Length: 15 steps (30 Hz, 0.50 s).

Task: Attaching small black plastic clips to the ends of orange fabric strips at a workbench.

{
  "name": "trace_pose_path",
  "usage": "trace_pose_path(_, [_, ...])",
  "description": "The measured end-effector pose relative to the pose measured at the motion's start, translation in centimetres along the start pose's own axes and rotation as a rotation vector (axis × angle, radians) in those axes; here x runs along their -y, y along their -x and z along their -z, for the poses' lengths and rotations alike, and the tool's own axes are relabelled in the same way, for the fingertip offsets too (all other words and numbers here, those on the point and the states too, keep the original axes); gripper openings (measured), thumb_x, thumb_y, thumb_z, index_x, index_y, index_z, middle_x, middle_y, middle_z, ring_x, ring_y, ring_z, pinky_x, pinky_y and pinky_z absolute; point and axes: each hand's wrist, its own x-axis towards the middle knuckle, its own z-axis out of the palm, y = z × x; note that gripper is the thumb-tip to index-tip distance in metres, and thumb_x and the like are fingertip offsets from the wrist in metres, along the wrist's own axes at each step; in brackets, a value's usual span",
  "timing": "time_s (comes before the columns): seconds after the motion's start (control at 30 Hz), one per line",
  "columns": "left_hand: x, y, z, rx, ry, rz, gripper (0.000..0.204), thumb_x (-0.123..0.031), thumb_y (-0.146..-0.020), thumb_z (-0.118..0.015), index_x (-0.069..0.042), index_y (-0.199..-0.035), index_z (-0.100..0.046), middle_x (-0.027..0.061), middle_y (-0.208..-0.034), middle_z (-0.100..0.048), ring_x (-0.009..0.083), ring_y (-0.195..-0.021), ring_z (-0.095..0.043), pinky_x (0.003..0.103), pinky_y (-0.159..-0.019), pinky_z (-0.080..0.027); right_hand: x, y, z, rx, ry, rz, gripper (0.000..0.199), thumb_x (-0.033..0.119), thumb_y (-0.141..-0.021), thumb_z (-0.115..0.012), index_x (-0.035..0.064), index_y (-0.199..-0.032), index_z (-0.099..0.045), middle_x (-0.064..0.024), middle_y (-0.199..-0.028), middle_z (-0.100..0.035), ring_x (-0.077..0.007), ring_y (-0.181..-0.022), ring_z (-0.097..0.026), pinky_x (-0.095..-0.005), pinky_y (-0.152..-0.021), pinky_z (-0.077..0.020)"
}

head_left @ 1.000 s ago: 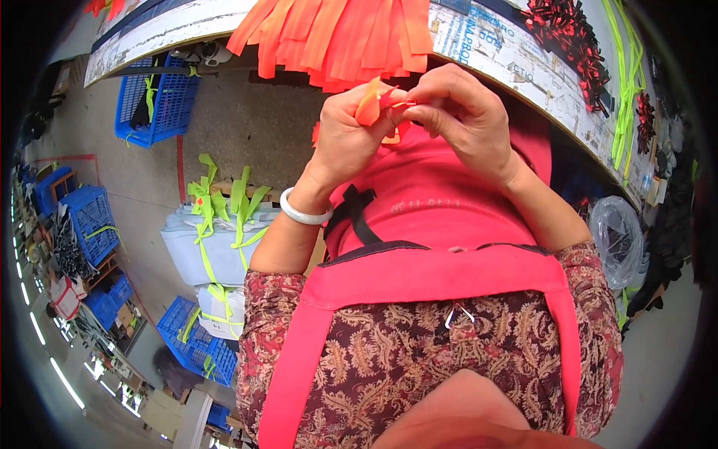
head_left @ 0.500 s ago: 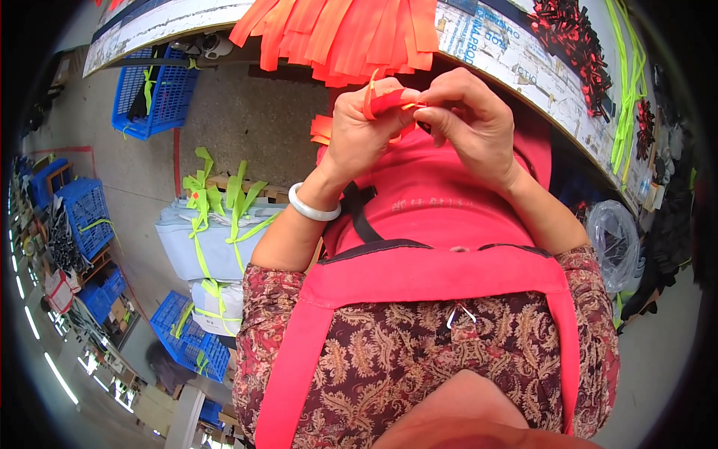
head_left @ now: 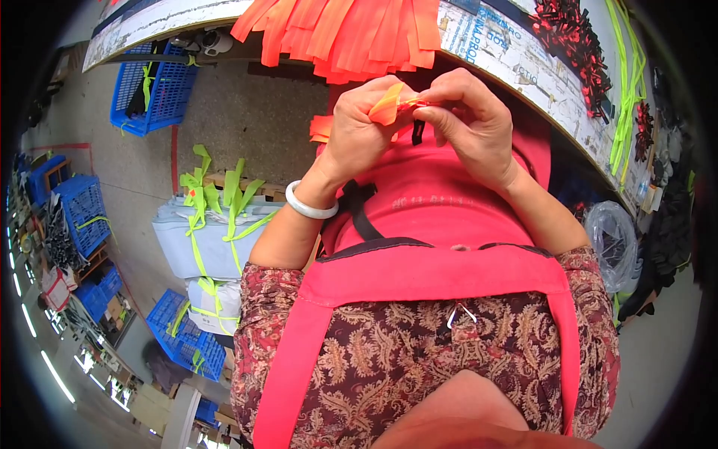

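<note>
Above my lap, my left hand (head_left: pixel 363 126) is closed on an orange fabric strip (head_left: pixel 385 107), part of which folds out over the fingers. My right hand (head_left: pixel 473 123) pinches the narrow end of the same strip between thumb and forefinger, close beside the left fingertips. A short black piece (head_left: pixel 418 133) hangs just below the pinch; what it is attached to is hidden. Just beyond both hands, a thick bunch of orange strips (head_left: pixel 351 37) drapes over the table edge. More orange strips (head_left: pixel 321 128) show to the left of my left hand.
The worn white table (head_left: pixel 486 37) curves across the top. Red-black shiny tufts (head_left: pixel 572 52) and lime-green strips (head_left: pixel 624 90) lie on its right part. At left are a blue crate (head_left: pixel 153 90), tied pale-grey bundles (head_left: pixel 198 239) and another blue crate (head_left: pixel 187 333). A clear plastic bag (head_left: pixel 612 243) stands at right.
The strip at my left hand has turned from a red-orange loop into a flat orange fold over the fingers. The black piece hangs more plainly in sight. Both hands stay nearly in place.
</note>
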Motion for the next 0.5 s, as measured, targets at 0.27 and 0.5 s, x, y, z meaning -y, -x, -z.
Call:
trace_pose_path(0.27, [0.79, -0.05, 0.25, -0.011, -0.1, -0.09, 0.01, -0.001, -0.086, -0.064, 0.001, -0.095, -0.069, 0.0043, -0.088, -0.062, 0.0087, -0.073, -0.055, 0.021, -0.063, -0.043, 0.13, -0.3, 0.15, 0.043, 0.12, -0.008, 0.013, 0.003, -0.083, -0.07, 0.0022, -0.094, -0.064, -0.0034, -0.087, -0.059, -0.0085, -0.077, -0.057, -0.0208, -0.063, -0.0466])
trace_pose_path(0.5, [0.21, -0.18, 0.18, 0.044, 0.007, -0.006, 0.009, -0.002, -0.085, -0.066, 0.002, -0.093, -0.067, 0.0045, -0.086, -0.061, 0.0096, -0.071, -0.055, 0.022, -0.061, -0.043, 0.44, -0.24, -0.24, -0.004, 0.104, 0.003, 0.014, 0.001, -0.081, -0.07, 0.0021, -0.093, -0.064, -0.0034, -0.085, -0.059, -0.009, -0.074, -0.056, -0.0225, -0.06, -0.0448])
